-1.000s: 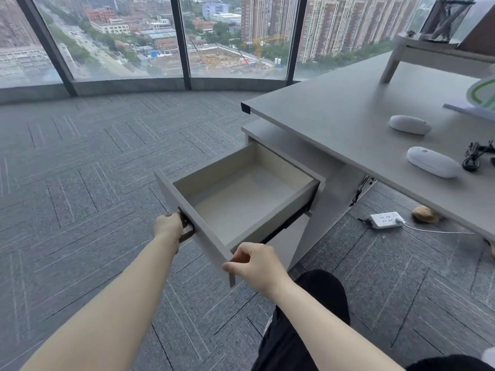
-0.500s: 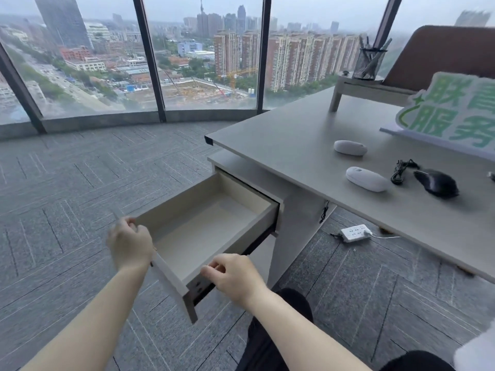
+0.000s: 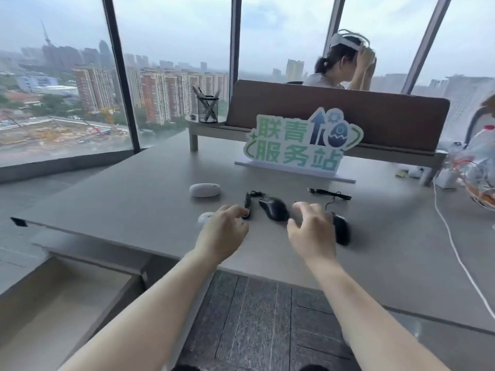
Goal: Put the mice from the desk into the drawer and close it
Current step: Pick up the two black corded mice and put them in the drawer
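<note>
Several mice lie on the grey desk [image 3: 134, 210]. A white mouse [image 3: 205, 189] rests farthest back. A second white mouse [image 3: 202, 217] is mostly hidden under my left hand [image 3: 223, 232], which hovers over it with fingers spread. A black wired mouse [image 3: 273, 208] sits between my hands, its bundled cable [image 3: 247, 203] beside it. My right hand [image 3: 312, 230] hangs open just above another black mouse [image 3: 341, 228], covering its left side. The drawer [image 3: 53, 303] stands pulled out at the lower left, with nothing visible inside.
A green and white sign [image 3: 302, 145] stands behind the mice. A mesh pen cup [image 3: 208, 108] sits on a raised shelf [image 3: 203, 127] with a brown partition [image 3: 334, 113]. A person sits beyond it. A white cable [image 3: 452, 242] and a wrapped basket [image 3: 476, 172] are at right.
Both hands let go of the drawer front and rose over the desk. The view swung up and to the right, so the mice are now in the middle and the drawer at lower left.
</note>
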The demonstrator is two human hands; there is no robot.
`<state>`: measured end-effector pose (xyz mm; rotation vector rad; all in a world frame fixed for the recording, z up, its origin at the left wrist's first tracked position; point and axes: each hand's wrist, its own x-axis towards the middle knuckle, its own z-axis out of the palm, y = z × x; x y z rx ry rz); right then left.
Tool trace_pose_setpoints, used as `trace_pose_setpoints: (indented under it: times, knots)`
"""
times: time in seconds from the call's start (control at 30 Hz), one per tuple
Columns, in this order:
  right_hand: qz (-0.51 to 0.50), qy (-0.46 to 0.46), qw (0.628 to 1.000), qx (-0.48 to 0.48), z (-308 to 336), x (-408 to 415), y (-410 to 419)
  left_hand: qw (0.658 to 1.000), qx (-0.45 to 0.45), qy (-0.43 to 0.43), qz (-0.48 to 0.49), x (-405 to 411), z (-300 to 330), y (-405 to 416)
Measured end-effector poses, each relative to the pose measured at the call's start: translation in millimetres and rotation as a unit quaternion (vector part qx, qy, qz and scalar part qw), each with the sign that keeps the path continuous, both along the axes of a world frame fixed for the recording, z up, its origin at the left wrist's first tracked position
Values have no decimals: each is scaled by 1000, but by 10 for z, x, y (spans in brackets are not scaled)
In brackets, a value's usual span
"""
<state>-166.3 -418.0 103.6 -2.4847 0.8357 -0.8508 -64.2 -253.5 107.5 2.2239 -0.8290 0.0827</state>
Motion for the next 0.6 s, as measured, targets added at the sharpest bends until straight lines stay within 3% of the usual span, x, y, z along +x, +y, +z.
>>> trace_pose_setpoints:
  times: [0.1, 0.23, 0.6]
  knots:
    - [-77, 80, 994, 1, -51, -63, -534, 998, 61, 27, -4, -3, 17, -620]
    - [-93, 184, 977, 54, -179, -5, -948, 987, 139, 69, 53, 111, -78, -1199]
    - [-89, 134, 986, 35, -426, 80, -1216, 972, 180, 63, 139, 334, -224, -1860]
